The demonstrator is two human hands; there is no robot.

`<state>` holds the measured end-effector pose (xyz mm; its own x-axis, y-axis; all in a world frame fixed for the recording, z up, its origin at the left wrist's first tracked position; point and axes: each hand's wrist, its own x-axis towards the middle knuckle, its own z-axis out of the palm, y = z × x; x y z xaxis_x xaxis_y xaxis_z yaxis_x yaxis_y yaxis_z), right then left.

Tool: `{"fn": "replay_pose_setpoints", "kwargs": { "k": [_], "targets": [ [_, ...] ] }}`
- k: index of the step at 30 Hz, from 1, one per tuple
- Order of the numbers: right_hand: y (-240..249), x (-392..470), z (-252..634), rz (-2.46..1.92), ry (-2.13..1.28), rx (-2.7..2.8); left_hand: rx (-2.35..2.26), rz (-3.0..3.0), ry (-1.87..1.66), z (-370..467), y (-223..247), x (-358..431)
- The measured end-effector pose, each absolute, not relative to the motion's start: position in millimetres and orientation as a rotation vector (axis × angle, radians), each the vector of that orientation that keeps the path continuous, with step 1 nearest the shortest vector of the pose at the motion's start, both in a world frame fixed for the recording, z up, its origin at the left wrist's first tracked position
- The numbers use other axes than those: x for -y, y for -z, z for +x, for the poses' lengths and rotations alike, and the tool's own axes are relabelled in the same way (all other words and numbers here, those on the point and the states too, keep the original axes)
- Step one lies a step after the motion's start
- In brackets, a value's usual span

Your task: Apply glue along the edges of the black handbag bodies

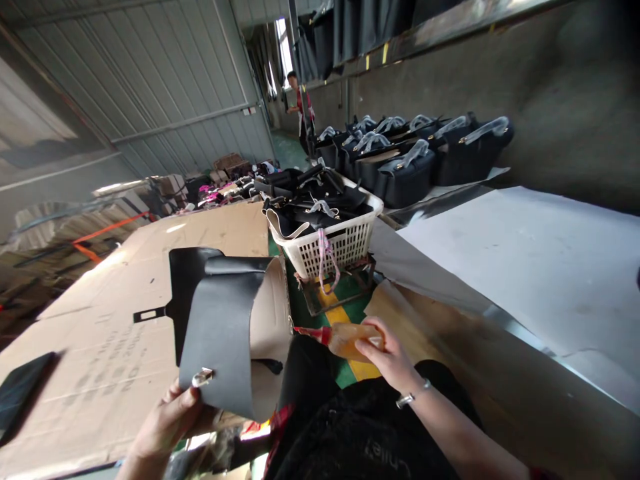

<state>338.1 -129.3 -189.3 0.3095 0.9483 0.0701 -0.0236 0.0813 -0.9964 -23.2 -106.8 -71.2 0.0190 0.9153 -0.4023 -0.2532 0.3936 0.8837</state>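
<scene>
From my remote seat I see the left hand (173, 417) with its thumb and fingers clamped on the near lower corner of a smooth black leather-like bag piece (220, 333). A small silver metal clasp (203, 378) sits just beyond those fingertips, so the grip seems chosen to catch the edge without covering the hardware. The piece bows upward beyond the fingers and shows its pale inner face (266, 313) toward the other hand — I take that hold as a way to leave the inside reachable. A flat black flap with a slotted tab (187, 287) extends past the clasp, away from the fingers, over the brown printed cardboard sheet (115, 333), which probably gives it broad support.

My right hand (387, 353) has its fingers wrapped around a translucent amber squeeze bottle (353, 340). It lies nearly level, its red tapered nozzle (320, 333) aimed from those fingers toward the pale face; that angle likely gives control over the tip. Whether the tip touches the piece, I cannot tell.

Ahead of the right fingers stands a white slatted plastic basket (350, 250) heaped with black pieces, a pink cord (326, 257) hanging at its side — perhaps a pull. Farther out, black bags with wrapped handles (405, 177) stand in close rows, presumably to support one another.
</scene>
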Motion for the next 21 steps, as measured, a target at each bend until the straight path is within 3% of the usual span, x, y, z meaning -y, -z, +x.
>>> {"fn": "replay_pose_setpoints", "kwargs": {
  "k": [11, 21],
  "targets": [
    [184, 79, 335, -1.150, -1.018, 1.038, -1.269, 0.746, -1.049, -16, 66, 104],
    [196, 111, 330, -1.103, -1.266, 1.026, -1.243, 0.707, -1.035, -31, 79, 102]
  ]
}}
